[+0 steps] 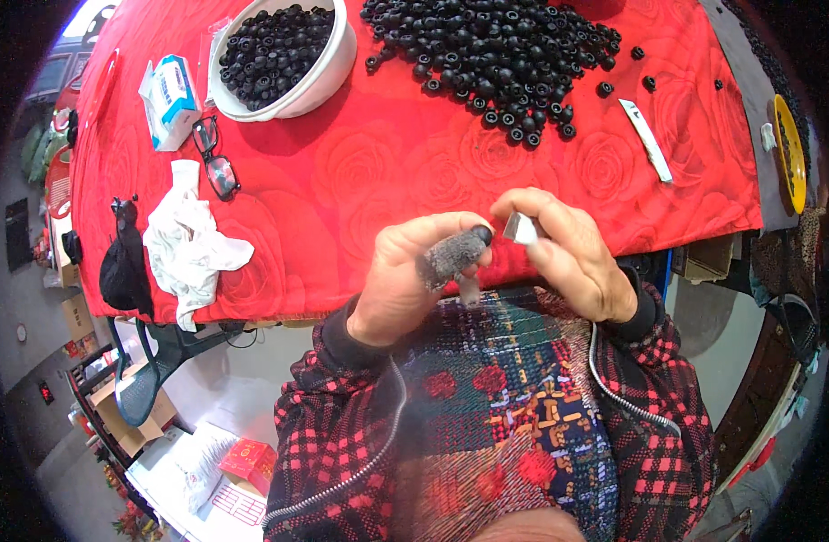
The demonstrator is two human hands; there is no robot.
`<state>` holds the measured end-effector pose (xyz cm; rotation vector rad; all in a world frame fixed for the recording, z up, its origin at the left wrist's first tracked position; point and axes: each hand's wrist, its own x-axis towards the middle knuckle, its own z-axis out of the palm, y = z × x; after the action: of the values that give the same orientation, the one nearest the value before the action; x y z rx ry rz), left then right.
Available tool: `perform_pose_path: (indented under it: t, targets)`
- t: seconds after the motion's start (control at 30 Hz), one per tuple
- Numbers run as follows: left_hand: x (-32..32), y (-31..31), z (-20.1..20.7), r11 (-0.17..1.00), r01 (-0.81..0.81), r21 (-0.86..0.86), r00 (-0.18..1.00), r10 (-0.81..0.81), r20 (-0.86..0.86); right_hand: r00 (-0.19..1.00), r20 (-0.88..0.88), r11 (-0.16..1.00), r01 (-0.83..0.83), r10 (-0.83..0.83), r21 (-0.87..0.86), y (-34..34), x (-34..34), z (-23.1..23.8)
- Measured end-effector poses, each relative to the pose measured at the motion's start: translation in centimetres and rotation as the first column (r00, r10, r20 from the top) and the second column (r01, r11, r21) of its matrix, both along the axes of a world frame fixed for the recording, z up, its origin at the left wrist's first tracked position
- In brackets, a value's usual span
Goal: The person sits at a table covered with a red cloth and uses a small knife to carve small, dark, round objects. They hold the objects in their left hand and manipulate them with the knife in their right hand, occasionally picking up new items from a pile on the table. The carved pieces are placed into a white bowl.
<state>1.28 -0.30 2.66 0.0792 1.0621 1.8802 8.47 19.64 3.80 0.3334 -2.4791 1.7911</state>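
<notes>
Near the table's front edge, my left hand [405,266] pinches a small black round cap [482,235] at its fingertips. Grey fuzzy coverings [452,257] wrap fingers of that hand. Facing it, my right hand [572,257] grips a short flat silver-and-white blade-like piece [521,228], mostly hidden by the fingers. A small gap separates this piece from the black cap. Beyond both hands, a big heap of similar black caps [505,54] lies on the red tablecloth [369,172]. More of these caps fill a white bowl [342,54] at the far left.
Left of the bowl stand a blue-and-white box [171,104] and black-framed glasses [218,163]. A crumpled white cloth [187,239] lies nearer, beside a black fabric item [125,266]. Toward the right is a narrow white strip [645,140]. A yellow plate [791,154] sits past the right edge.
</notes>
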Motion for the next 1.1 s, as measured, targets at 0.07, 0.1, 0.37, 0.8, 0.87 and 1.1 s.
perform_pose_path:
  t: [0.07, 0.1, 0.37, 0.8, 0.87, 1.1]
  targets:
    - [0.0, 0.0, -0.1, 1.0, 0.005, 0.025, 1.0, -0.004, -0.014, 0.999, 0.024, 0.999, 0.035, -0.034, -0.033, -0.2, -0.1, -0.2]
    - [0.0, 0.1, -0.2, 0.999, 0.008, 0.037, 1.0, -0.007, -0.021, 0.999, 0.021, 0.998, 0.039, -0.038, -0.042, -0.2, -0.3, -0.4]
    - [0.0, 0.1, -0.8, 0.999, -0.009, 0.035, 1.0, 0.009, -0.017, 1.0, 0.012, 1.0, 0.017, -0.017, -0.022, 0.0, -1.3, -0.9]
    - [-0.2, -0.2, -1.7, 0.999, 0.018, 0.029, 1.0, -0.018, -0.002, 1.0, -0.011, 0.999, 0.015, -0.016, -0.035, 0.2, -1.4, -1.5]
    - [-0.2, -0.2, -1.7, 0.999, 0.011, 0.038, 1.0, -0.012, 0.017, 1.0, 0.003, 0.999, 0.003, -0.003, -0.037, 0.3, -1.4, -1.4]
    - [-0.4, -0.1, -1.6, 0.999, 0.034, -0.003, 0.999, -0.034, 0.012, 0.999, 0.01, 0.998, -0.034, 0.034, -0.047, 0.6, -1.5, -1.6]
